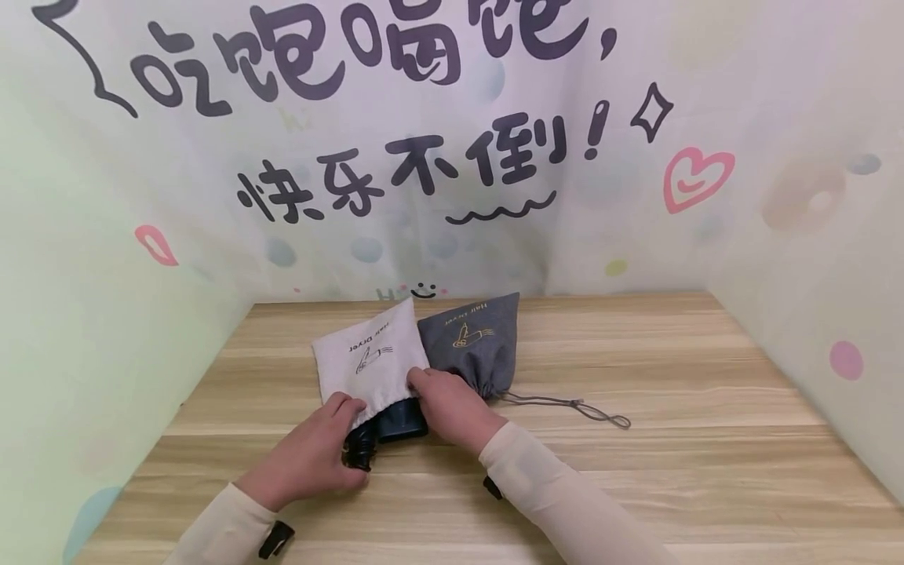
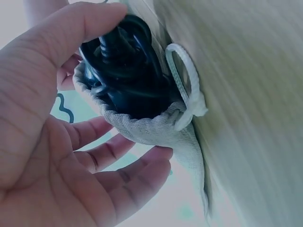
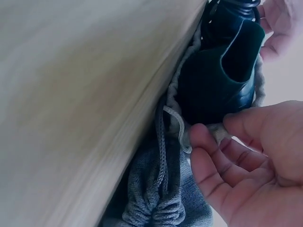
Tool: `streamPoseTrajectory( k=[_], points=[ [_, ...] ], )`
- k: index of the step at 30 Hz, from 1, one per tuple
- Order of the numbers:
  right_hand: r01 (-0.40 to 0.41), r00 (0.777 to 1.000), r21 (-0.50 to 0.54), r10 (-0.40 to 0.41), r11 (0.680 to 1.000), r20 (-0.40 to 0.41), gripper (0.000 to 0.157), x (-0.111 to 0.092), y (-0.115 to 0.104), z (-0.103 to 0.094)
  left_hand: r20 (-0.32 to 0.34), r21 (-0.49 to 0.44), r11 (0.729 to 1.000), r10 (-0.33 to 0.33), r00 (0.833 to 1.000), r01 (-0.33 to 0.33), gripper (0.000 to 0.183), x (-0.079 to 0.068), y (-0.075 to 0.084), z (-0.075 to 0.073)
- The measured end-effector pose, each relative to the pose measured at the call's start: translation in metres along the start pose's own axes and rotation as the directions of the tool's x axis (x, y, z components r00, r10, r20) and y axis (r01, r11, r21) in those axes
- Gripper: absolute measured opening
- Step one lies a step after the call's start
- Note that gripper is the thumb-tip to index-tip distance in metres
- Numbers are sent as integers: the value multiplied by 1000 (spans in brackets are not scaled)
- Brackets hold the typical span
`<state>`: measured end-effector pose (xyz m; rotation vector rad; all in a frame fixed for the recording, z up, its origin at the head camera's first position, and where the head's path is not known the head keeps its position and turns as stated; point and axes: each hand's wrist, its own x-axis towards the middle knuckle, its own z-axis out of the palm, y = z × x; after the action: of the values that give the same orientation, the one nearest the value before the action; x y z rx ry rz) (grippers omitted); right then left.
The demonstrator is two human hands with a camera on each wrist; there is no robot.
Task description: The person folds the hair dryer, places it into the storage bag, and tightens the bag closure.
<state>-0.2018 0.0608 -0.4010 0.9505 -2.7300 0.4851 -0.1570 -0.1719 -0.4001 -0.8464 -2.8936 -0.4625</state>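
Observation:
A white drawstring bag [image 1: 353, 337] printed "Hair Dryer" lies on the table with its gathered mouth toward me. From that mouth stick out a dark hair dryer's nozzle [image 3: 241, 56] and its coiled black cord [image 2: 128, 52]. My left hand [image 1: 318, 455] holds the mouth's left side, fingers along the fabric and thumb against the cord. At the right side, my right hand [image 1: 452, 404] pinches the bag's rim between thumb and fingers beside the nozzle. A white drawstring loop [image 2: 184, 75] hangs at the mouth. Most of the dryer is hidden inside.
Right beside the white bag lies a grey drawstring bag [image 1: 487, 345], gathered at its mouth, its grey cord [image 1: 565, 402] trailing right across the wooden table [image 1: 671, 455]. A printed cloth backdrop [image 1: 600, 235] stands behind the table and along both sides.

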Motion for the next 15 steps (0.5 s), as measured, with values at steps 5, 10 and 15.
streamPoseTrajectory(
  k=[5,10,15],
  points=[
    [14,1000,7,-14,1000,-14,8,-1,-1,0,6,-9,1000,-24,1000,24,83,1,1,0],
    [22,1000,49,-21,999,-14,8,-2,-2,0,6,-18,999,-50,999,50,82,3,1,1],
    [17,1000,66,-16,998,-15,8,-2,-3,1,-14,-25,998,-51,999,51,81,4,1,3]
  ],
)
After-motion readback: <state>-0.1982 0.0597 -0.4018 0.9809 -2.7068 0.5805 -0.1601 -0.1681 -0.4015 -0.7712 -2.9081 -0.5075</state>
